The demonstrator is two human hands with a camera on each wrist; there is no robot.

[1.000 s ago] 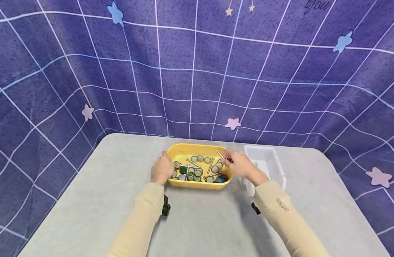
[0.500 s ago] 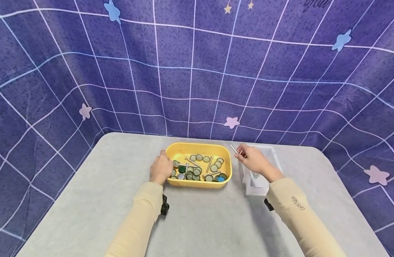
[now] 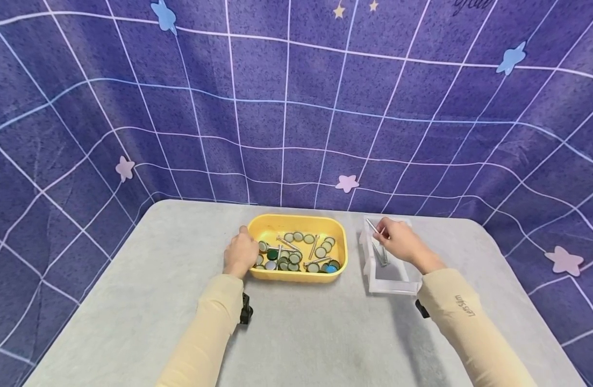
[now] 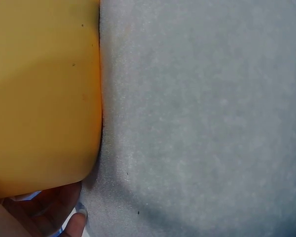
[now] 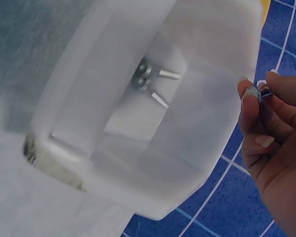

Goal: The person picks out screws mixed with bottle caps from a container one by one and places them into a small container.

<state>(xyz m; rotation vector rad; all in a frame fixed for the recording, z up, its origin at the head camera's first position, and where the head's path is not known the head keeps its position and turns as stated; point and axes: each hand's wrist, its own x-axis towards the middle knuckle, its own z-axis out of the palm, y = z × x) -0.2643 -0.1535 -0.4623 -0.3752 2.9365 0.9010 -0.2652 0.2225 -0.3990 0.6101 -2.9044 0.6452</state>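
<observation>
My left hand (image 3: 241, 253) grips the left end of a yellow plastic tub (image 3: 296, 276); in the left wrist view its fingers (image 4: 54, 207) curl at the tub's edge. Bottle caps (image 3: 294, 258) and several metal bolts (image 3: 314, 247) lie mixed inside the tub. Over the far part of a whitish translucent bin (image 3: 394, 288), my right hand (image 3: 401, 240) pinches a silver bolt (image 3: 372, 225) between thumb and fingertips, the shank slanting up to the left. Two bolts (image 5: 142, 75) rest on the bin's floor in the right wrist view.
Both containers stand on a grey table (image 3: 315, 333), the bin to the right of the tub with a narrow gap between them. A purple cloth (image 3: 306, 134) with grid lines and stars hangs behind the table's far edge and along both sides.
My right hand has carried the bolt rightward from above the tub's right end to over the white bin. My left hand keeps its hold on the tub.
</observation>
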